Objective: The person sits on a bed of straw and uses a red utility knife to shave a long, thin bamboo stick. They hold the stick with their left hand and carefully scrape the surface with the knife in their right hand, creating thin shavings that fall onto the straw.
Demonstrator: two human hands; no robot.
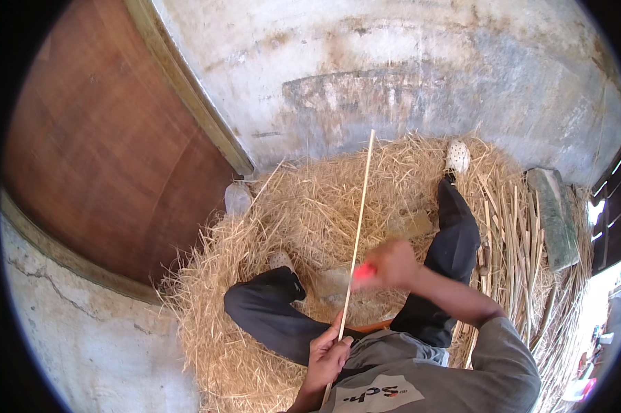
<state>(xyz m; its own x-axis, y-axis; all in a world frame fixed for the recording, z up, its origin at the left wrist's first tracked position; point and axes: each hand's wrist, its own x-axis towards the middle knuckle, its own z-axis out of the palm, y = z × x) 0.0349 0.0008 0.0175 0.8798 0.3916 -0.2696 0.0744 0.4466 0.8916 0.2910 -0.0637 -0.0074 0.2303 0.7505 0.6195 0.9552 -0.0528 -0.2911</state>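
A long, thin, pale stick (362,199), like a split cane or bamboo strip, slants up and away from my lap. My left hand (329,352) is closed around its lower part, close to my body. My right hand (395,265) grips a red-handled tool (365,271) right beside the middle of the stick. Motion blurs this tool, so its working end is unclear, though it looks like a knife. My dark-trousered legs (455,234) spread on either side, with shavings between them.
Straw-like shavings (310,206) cover the ground. Long sticks (520,241) lie at the right beside a greenish stone slab (554,220). A clear plastic bag (238,198) rests near the brown door panel (118,138). The stained wall (393,82) stands ahead.
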